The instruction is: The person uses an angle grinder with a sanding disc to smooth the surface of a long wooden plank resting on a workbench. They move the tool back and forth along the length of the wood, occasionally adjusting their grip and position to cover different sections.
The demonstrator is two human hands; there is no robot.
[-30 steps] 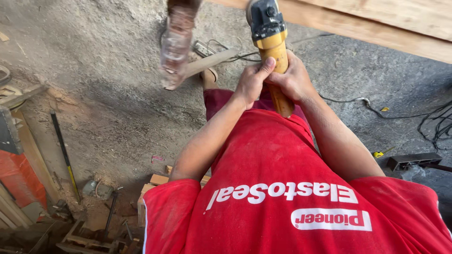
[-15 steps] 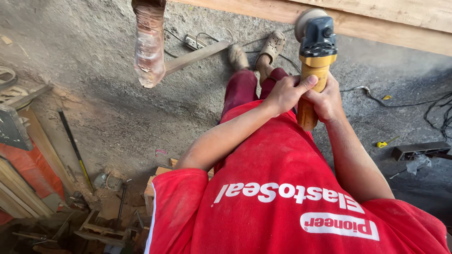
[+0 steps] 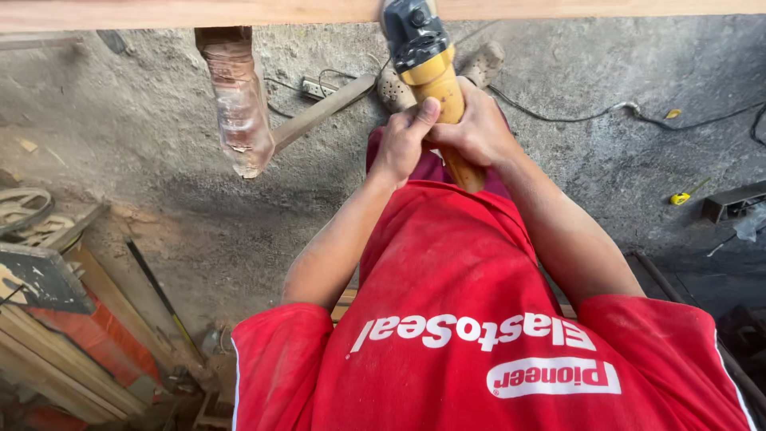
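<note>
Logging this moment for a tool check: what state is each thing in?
Grinder: gripped in both hands, head up at the wooden plank.
Left hand: closed on the grinder's handle.
Right hand: closed on the handle.
Cable: lying slack on the floor.

Both arms reach forward and meet in front of the chest, elbows bent. The left hand is curled shut, thumb up along the yellow grip. The right hand wraps the same grip from the other side, fingers closed, touching the left.
</note>
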